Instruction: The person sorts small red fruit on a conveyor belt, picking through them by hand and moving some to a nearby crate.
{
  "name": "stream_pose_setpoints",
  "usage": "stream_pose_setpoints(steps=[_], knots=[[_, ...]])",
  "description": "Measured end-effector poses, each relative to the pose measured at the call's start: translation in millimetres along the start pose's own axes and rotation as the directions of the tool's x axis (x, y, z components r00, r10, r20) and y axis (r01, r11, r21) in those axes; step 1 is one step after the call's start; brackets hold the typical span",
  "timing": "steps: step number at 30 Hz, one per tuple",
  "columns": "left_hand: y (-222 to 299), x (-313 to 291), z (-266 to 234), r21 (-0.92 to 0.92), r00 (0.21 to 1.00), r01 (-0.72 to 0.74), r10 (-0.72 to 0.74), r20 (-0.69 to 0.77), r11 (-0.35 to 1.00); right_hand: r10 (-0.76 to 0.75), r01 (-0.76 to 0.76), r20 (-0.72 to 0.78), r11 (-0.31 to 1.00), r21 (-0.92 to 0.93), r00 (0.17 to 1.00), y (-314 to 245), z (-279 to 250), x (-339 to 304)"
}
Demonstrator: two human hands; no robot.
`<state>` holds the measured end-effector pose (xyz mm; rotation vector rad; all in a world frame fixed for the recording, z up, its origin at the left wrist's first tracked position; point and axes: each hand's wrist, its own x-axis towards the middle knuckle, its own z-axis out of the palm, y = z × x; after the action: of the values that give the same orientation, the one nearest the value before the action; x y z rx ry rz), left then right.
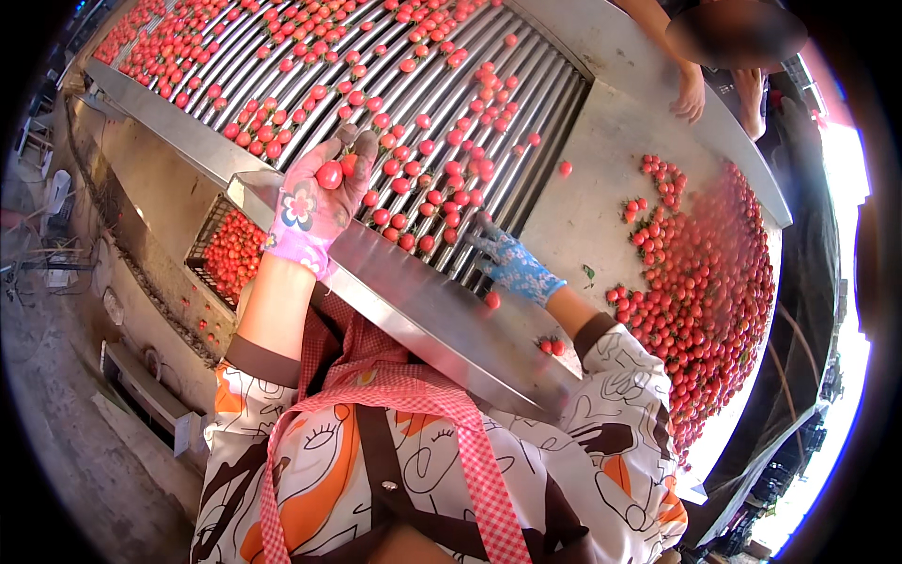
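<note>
My left hand (pixel 315 193), in a pink flowered glove, is raised over the near edge of the roller conveyor (pixel 564 86). Its fingers curl around a couple of red cherry tomatoes (pixel 329 175) that show in the palm. In a blue flowered glove, my right hand (pixel 512 265) reaches low over the right end of the rollers with fingers apart. Nothing shows in its grasp. Many loose cherry tomatoes (pixel 455 181) lie on the metal rollers between and beyond my hands. A single tomato (pixel 491 300) rests on the metal just below my right hand.
A crate (pixel 199 246) filled with tomatoes stands below the conveyor's left side. To the right, a large heap of tomatoes (pixel 714 282) covers part of the metal tray (pixel 573 216). Another person's hand (pixel 689 92) hangs over the tray's far edge. A metal rim (pixel 413 324) runs before me.
</note>
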<state>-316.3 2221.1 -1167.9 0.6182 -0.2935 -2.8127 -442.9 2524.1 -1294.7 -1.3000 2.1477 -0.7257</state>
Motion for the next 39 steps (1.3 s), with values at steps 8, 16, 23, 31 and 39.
stream_pose_setpoints(steps=[8,16,23,31,39], knots=[[-1,12,-8,0.098,0.967,-0.182,0.196,-0.165,0.978,0.223,-0.363,-0.506,0.911,-0.196,0.833,32,-102,-95],[-10,10,-1,0.05,0.971,-0.168,0.174,-0.161,0.985,0.519,-0.974,-0.85,-0.224,-0.038,-0.087,87,-150,-309],[-16,12,-8,0.062,0.98,-0.159,0.165,-0.108,0.985,0.589,-0.977,-0.782,0.164,-0.134,0.206,86,-108,-246],[-28,2,7,0.016,0.982,-0.153,0.154,-0.11,0.988,0.39,-0.557,-0.62,0.825,-0.092,0.681,25,-28,-71],[-31,-1,0,0.026,0.968,-0.217,0.219,-0.126,0.976,-0.145,0.148,-0.058,0.988,0.044,0.988,-74,17,31]])
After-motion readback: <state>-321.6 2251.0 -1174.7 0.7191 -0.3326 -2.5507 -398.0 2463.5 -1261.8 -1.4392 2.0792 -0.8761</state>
